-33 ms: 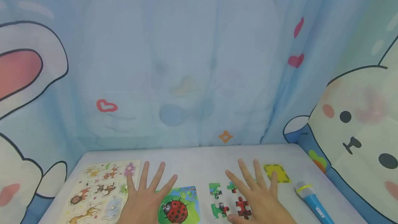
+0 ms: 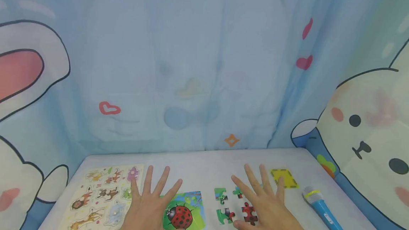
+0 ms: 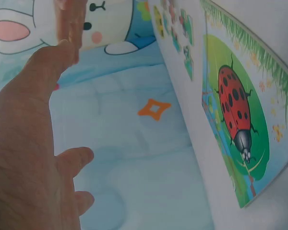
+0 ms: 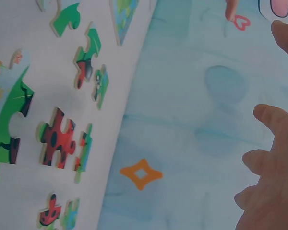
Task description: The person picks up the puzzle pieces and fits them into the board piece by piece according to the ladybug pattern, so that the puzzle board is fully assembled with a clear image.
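My left hand (image 2: 145,205) is held with its fingers spread, between an animal sheet (image 2: 108,173) and a ladybug picture board (image 2: 183,217). In the left wrist view nothing lies in that hand, and the board's ladybug (image 3: 234,100) shows beside it. My right hand (image 2: 270,205), fingers likewise spread, is over the right side of several loose jigsaw pieces and hides part of them. A red spotted jigsaw piece (image 2: 249,213) lies beside its thumb. From the right wrist, the red piece (image 4: 57,139) lies flat on the table, apart from the raised fingers (image 4: 273,117).
Beyond my right fingers lies a yellow square (image 2: 284,178) with a dashed dark border. A blue toy microphone (image 2: 326,210) rests near the right edge of the white table (image 2: 198,166). A light blue printed curtain (image 2: 191,63) hangs behind and around the table.
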{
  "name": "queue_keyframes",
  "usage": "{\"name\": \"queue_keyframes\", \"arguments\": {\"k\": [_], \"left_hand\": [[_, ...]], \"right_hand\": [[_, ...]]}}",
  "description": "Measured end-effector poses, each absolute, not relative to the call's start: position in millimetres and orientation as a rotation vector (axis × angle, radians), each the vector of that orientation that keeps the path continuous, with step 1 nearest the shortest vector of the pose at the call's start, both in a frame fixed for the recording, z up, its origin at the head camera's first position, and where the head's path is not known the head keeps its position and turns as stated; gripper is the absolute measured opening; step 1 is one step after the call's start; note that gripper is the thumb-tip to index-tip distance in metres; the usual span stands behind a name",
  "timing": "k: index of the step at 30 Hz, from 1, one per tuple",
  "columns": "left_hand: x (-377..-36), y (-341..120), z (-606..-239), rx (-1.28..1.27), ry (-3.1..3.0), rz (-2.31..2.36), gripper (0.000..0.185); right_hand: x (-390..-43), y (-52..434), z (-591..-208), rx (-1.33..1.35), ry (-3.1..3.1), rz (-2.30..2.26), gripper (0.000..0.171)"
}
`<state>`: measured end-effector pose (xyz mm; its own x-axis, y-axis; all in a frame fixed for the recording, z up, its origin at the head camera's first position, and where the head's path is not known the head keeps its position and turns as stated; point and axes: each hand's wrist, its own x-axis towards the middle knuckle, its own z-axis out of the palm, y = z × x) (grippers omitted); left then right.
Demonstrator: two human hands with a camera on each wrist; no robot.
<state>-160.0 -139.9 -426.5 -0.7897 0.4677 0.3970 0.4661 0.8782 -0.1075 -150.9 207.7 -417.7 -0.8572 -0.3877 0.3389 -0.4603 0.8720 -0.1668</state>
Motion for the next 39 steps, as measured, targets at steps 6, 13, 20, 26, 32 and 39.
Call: {"name": "queue_keyframes", "arguments": {"k": [6, 13, 20, 26, 32, 39], "left_hand": [[-156.8, -135.6, -431.8, -0.682, -2.548, -0.051, 0.11], [-157.3, -140.3, -433.7, -0.676, -2.627, -0.232, 0.103], [-164.9, -149.5, -454.9, -0.659, -2.74, -0.493, 0.094], [-171.0, -161.3, -484.6, -0.629, -2.822, -0.654, 0.086], [-175.6, -171.0, -500.1, -0.619, -2.874, -0.8, 0.08], [-172.1, -175.2, -502.0, -0.644, -2.879, -0.794, 0.066]], "right_hand": [[-152.8, 209.3, -414.9, 0.659, -2.796, 0.395, 0.089], [-168.4, 214.5, -405.7, 0.653, -2.825, 0.443, 0.09], [-186.8, 216.5, -407.8, 0.715, -2.788, 0.481, 0.09], [-201.7, 218.7, -411.1, 0.731, -2.812, 0.535, 0.087], [-218.8, 217.7, -415.2, 0.746, -2.9, 0.552, 0.077], [-235.2, 206.7, -429.8, 0.764, -3.011, 0.618, 0.062]]}}
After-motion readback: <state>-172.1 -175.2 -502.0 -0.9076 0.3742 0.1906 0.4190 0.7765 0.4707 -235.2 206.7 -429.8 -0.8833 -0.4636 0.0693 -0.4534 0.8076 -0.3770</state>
